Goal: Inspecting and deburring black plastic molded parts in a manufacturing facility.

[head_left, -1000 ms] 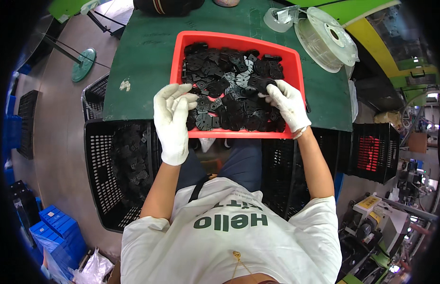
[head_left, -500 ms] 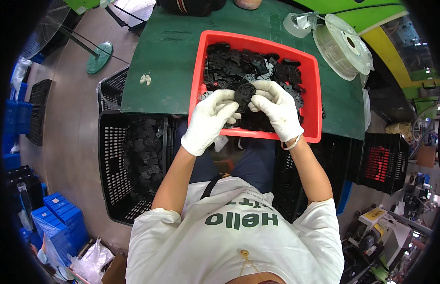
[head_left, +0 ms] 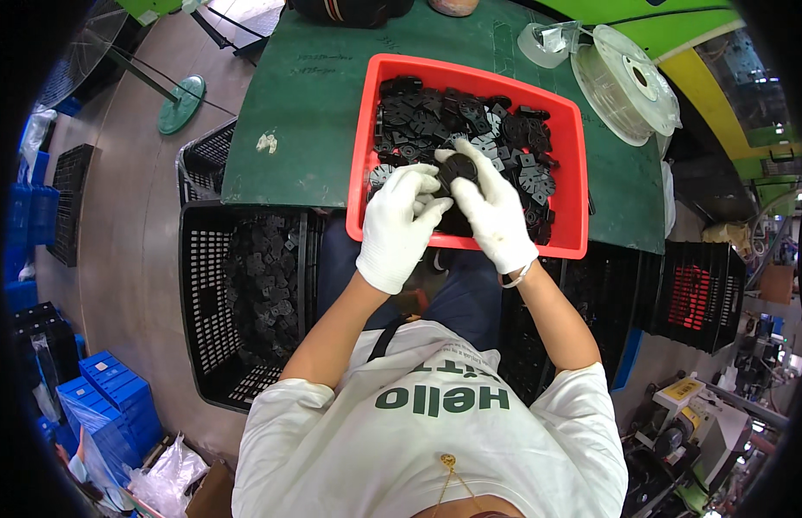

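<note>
Both my hands wear white gloves and are held over a red plastic bin point(head_left: 576, 173) filled with small flat black moulded parts point(head_left: 431, 116). Between them is one round black part point(head_left: 458, 169), partly covered by my fingers. My right hand point(head_left: 491, 207) grips it from the right, thumb and fingers closed on its edge. My left hand point(head_left: 401, 224) is at its left side with curled fingertips pressed to it. A few parts in the pile look light grey where they catch the light.
The bin rests on a green table point(head_left: 289, 129). A clear plastic reel point(head_left: 629, 85) and a tape roll point(head_left: 543, 45) lie at the far right. Below left stands a black crate point(head_left: 213, 293) of similar parts; another crate point(head_left: 698, 298) stands at right.
Both hands have drawn closer together round the black part, which has turned and shows less of its face. My left hand has moved right, my right hand slightly left.
</note>
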A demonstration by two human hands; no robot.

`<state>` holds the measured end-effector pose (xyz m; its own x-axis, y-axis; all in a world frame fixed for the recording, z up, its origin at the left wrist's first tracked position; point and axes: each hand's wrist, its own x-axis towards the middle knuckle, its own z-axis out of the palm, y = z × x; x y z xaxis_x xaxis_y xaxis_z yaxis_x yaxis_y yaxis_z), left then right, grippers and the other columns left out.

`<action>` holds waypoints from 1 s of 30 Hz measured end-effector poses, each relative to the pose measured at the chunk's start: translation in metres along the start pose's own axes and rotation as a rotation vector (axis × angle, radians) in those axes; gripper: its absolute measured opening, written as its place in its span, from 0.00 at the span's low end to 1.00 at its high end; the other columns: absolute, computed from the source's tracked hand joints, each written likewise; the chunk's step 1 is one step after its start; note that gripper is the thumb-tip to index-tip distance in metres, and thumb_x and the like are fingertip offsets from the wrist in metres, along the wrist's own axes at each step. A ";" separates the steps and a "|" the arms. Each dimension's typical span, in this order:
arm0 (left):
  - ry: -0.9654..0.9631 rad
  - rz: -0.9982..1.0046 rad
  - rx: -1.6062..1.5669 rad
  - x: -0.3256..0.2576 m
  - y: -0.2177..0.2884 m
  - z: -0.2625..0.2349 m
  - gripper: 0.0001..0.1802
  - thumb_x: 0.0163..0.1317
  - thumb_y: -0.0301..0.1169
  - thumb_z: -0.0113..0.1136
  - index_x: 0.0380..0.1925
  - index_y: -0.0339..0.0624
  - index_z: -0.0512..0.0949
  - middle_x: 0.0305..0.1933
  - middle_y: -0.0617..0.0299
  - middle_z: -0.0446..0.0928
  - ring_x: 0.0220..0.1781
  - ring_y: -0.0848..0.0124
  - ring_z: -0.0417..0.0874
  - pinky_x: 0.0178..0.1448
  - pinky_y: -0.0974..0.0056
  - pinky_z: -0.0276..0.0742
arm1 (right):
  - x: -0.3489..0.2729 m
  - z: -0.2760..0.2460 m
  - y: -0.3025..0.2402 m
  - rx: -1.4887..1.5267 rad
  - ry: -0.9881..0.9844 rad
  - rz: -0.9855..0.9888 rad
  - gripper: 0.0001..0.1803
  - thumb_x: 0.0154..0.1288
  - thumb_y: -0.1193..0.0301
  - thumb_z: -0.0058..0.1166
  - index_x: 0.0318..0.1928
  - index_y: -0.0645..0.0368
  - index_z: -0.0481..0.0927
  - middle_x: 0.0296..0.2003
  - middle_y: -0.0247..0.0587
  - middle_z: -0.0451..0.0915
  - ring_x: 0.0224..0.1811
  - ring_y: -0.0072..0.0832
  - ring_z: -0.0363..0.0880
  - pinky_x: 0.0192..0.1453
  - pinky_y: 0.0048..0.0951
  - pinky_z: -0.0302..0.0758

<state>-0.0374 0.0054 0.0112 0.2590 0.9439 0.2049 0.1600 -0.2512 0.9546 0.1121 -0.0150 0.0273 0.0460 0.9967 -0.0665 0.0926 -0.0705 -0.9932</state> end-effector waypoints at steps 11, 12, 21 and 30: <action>-0.068 -0.213 -0.287 0.008 -0.004 -0.001 0.24 0.59 0.21 0.63 0.55 0.32 0.68 0.45 0.57 0.78 0.38 0.78 0.79 0.40 0.72 0.76 | 0.002 -0.002 -0.001 0.135 -0.010 0.037 0.23 0.72 0.64 0.47 0.61 0.67 0.71 0.51 0.43 0.79 0.52 0.26 0.78 0.57 0.26 0.73; -0.101 -0.225 -0.309 0.009 -0.005 -0.002 0.25 0.59 0.21 0.62 0.57 0.31 0.68 0.45 0.57 0.79 0.39 0.78 0.80 0.40 0.72 0.76 | 0.002 -0.002 -0.001 0.095 -0.014 0.021 0.22 0.72 0.64 0.46 0.60 0.66 0.72 0.50 0.44 0.79 0.51 0.26 0.78 0.56 0.26 0.74; -0.041 -0.351 -0.476 0.015 0.000 -0.013 0.20 0.64 0.23 0.56 0.56 0.31 0.68 0.44 0.55 0.79 0.40 0.74 0.82 0.42 0.72 0.78 | 0.027 -0.052 0.004 -0.094 0.229 -0.045 0.18 0.74 0.67 0.44 0.56 0.67 0.75 0.47 0.45 0.82 0.45 0.25 0.79 0.52 0.26 0.75; 0.097 -0.295 -0.599 0.016 -0.003 -0.016 0.14 0.68 0.25 0.51 0.51 0.32 0.68 0.44 0.52 0.79 0.40 0.69 0.84 0.43 0.69 0.80 | 0.039 -0.076 0.025 -1.110 0.137 -0.129 0.15 0.58 0.61 0.61 0.41 0.56 0.81 0.37 0.44 0.82 0.45 0.43 0.78 0.50 0.41 0.75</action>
<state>-0.0488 0.0250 0.0152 0.1942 0.9768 -0.0908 -0.3519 0.1558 0.9230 0.1916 0.0187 0.0068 0.0752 0.9912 0.1094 0.9354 -0.0321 -0.3523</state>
